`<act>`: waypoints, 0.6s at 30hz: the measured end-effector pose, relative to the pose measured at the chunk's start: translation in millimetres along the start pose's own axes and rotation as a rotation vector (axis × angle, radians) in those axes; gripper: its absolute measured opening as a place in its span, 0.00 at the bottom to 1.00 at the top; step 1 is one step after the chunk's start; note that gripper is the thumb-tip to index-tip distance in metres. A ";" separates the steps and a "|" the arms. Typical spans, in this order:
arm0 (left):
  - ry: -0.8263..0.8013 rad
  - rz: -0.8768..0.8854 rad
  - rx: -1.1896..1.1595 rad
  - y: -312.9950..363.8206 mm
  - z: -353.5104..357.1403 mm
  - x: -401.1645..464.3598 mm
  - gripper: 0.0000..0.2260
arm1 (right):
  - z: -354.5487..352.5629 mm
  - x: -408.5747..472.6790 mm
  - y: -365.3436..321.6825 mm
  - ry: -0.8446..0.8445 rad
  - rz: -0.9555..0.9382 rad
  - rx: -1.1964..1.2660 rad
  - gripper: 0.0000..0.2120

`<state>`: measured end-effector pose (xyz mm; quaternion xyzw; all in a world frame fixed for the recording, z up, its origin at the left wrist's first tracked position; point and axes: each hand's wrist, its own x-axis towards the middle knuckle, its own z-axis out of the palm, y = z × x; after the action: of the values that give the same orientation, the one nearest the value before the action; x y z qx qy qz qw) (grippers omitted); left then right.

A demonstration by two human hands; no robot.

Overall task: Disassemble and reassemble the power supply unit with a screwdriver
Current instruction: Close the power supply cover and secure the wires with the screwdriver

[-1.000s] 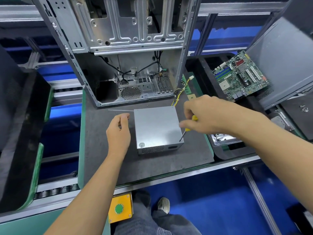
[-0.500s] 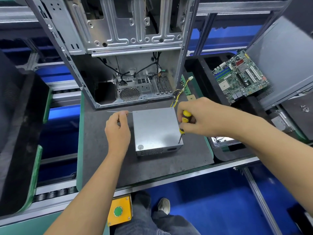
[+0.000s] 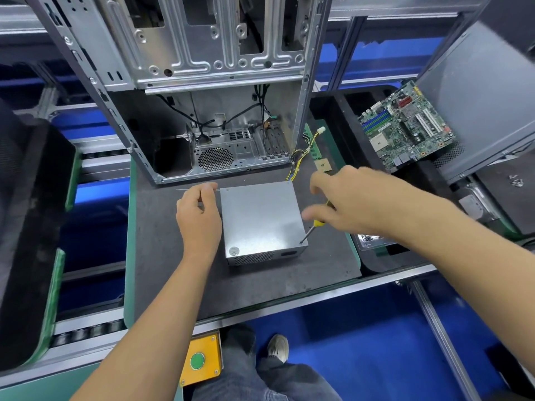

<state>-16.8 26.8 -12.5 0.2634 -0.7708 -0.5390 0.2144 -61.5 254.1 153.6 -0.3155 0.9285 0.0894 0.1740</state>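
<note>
The grey metal power supply unit (image 3: 260,218) lies flat on the dark mat (image 3: 173,270), its vented side facing me and yellow-black wires (image 3: 295,166) leaving its far right corner. My right hand (image 3: 347,204) grips a yellow-handled screwdriver (image 3: 314,227); the tip rests on the unit's near right top corner. My left hand (image 3: 198,218) lies against the unit's left side with its fingers curled; they look empty.
An open metal computer case (image 3: 220,117) stands right behind the unit. A green motherboard (image 3: 405,128) leans in a black tray at the right, beside a grey side panel (image 3: 480,94). Loose screws (image 3: 369,238) lie in a small tray at the mat's right edge. A yellow button box (image 3: 199,360) sits below the table edge.
My right hand has turned around the screwdriver handle while the tip stays at the same corner. My left hand and the unit have barely moved.
</note>
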 end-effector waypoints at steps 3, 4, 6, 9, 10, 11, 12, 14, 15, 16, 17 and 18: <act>0.003 0.005 0.020 3.1 0.2 -0.5 0.12 | 1.2 0.1 4.2 0.001 -0.118 0.254 0.04; 0.003 0.008 0.019 4.2 0.6 -0.6 0.12 | 2.1 2.0 5.5 0.029 -0.108 0.245 0.04; 0.002 0.013 0.014 6.1 2.0 -1.4 0.12 | 1.9 5.2 8.0 0.118 -0.034 0.234 0.09; -0.013 0.040 0.013 9.6 4.3 -3.1 0.12 | 5.1 7.5 15.9 0.218 0.021 0.230 0.12; -0.017 0.049 0.016 10.2 4.7 -3.1 0.12 | 4.9 8.0 19.7 0.218 0.027 0.260 0.12; -0.020 0.056 0.018 10.2 5.1 -3.2 0.12 | 3.8 8.6 23.6 0.203 0.041 0.295 0.12; -0.022 0.062 0.020 10.2 5.0 -3.1 0.12 | 2.2 8.9 27.2 0.187 0.055 0.321 0.12; -0.021 0.068 0.024 9.9 5.3 -3.1 0.11 | 1.6 11.3 35.2 0.202 0.075 0.356 0.13; -0.024 0.072 0.025 9.8 5.8 -3.4 0.11 | 1.7 13.0 39.8 0.246 0.081 0.387 0.13; -0.029 0.093 0.030 10.5 6.6 -3.4 0.10 | 1.4 15.5 44.4 0.314 0.088 0.437 0.13; -0.039 0.137 0.045 11.9 8.2 -3.1 0.09 | 2.0 18.4 48.5 0.396 0.100 0.508 0.13; -0.055 0.201 0.073 14.4 10.9 -2.5 0.07 | 2.9 21.5 52.8 0.480 0.119 0.596 0.14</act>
<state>-24.1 40.2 -2.6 0.1776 -0.8179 -0.4935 0.2365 -109.3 284.5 145.7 -0.2085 0.9448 -0.2508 0.0305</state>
